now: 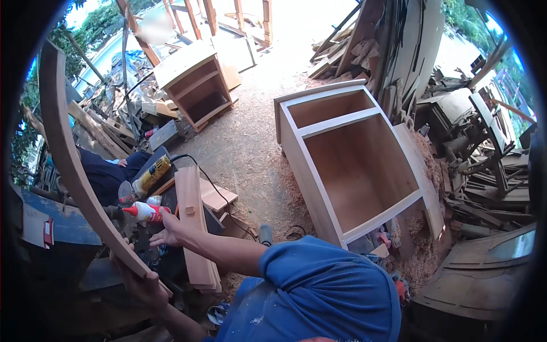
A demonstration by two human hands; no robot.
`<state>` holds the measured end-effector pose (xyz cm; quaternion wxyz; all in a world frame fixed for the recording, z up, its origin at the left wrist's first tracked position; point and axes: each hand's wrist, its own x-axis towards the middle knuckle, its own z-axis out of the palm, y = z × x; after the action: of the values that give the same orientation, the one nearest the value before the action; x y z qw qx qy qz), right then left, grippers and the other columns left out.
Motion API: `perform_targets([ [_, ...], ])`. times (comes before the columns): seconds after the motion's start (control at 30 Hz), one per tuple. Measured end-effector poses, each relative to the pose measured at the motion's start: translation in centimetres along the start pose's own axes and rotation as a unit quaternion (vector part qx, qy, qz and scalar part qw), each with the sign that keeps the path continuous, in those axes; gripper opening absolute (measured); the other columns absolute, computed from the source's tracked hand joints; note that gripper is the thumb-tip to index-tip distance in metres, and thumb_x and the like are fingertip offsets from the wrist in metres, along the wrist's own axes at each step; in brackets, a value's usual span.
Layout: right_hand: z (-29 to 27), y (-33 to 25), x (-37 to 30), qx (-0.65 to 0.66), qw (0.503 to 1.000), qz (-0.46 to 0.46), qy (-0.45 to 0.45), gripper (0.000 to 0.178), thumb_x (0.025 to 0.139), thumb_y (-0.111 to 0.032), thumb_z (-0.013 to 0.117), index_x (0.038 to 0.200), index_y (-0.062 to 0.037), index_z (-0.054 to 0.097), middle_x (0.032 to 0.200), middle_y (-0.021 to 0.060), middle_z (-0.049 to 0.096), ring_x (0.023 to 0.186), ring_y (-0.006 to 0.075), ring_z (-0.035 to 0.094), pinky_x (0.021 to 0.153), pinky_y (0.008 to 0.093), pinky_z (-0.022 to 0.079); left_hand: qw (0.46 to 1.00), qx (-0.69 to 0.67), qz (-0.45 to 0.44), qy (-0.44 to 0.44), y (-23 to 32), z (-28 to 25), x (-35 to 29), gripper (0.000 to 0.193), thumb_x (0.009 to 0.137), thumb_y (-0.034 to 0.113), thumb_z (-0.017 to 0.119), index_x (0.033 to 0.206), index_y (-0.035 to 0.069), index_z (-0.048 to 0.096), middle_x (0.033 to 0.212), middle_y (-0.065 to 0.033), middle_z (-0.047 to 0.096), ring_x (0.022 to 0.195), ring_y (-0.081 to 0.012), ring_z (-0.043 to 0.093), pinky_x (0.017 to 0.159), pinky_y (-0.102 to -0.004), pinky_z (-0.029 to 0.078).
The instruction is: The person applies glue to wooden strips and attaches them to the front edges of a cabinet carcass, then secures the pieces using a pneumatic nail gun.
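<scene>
My left hand (145, 288) is closed around the lower end of a long, curved wooden strip (68, 154) that rises up the left side. My right hand (169, 232) reaches left with its fingers spread, right by the base of a white and red glue bottle (149, 212). The bottle lies on its side, its red tip pointing left. Whether the thumb touches it I cannot tell. Beyond it is a yellow, can-shaped container (152, 175). Beside my right forearm lie stacked flat boards (190, 199).
A wooden cabinet frame (353, 165) with two openings stands to the right; a smaller cabinet (196, 85) is farther back. Another person's hand (122, 163) rests on dark clothing at left. A black cord (211, 182) loops past the boards. Shavings cover the ground (250, 137).
</scene>
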<state>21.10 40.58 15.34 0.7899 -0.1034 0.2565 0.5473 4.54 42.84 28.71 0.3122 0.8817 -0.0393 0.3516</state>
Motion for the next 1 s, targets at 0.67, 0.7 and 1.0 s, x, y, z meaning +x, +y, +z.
perform_targets([
  [0.67, -35.2, 5.2, -51.9, -0.162, 0.534, -0.736, 0.384, 0.035, 0.101, -0.027, 0.067, 0.115, 0.0049, 0.066, 0.09, 0.0054, 0.071, 0.078, 0.0105, 0.065, 0.068, 0.0261, 0.052, 0.868, -0.079, 0.378, -0.312, 32.3, 33.7, -17.0, 0.109, 0.081, 0.048, 0.08, 0.163, 0.007, 0.021, 0.136, -0.0249, 0.044, 0.12, -0.0412, 0.046, 0.096, -0.0541, 0.038],
  [0.7, -36.9, 5.2, -52.0, -0.138, 0.537, -0.728, 0.403, 0.033, 0.101, -0.027, 0.067, 0.112, 0.0045, 0.067, 0.089, 0.0052, 0.071, 0.077, 0.0107, 0.065, 0.067, 0.0261, 0.052, 0.868, -0.082, 0.378, -0.311, 33.0, 34.1, -18.5, 0.109, 0.081, 0.048, 0.08, 0.163, 0.007, 0.021, 0.136, -0.0249, 0.044, 0.12, -0.0412, 0.046, 0.096, -0.0541, 0.038],
  [1.0, -47.4, 3.3, -49.9, -0.059, 0.546, -0.705, 0.448, 0.021, 0.098, -0.016, 0.067, 0.096, 0.0051, 0.069, 0.082, 0.006, 0.069, 0.071, 0.0105, 0.063, 0.06, 0.0285, 0.051, 0.839, 0.017, 0.327, -0.435, 33.6, 38.4, -25.2, 0.107, 0.082, 0.054, 0.075, 0.163, 0.007, 0.022, 0.128, -0.0233, 0.048, 0.115, -0.0403, 0.049, 0.089, -0.0553, 0.041],
])
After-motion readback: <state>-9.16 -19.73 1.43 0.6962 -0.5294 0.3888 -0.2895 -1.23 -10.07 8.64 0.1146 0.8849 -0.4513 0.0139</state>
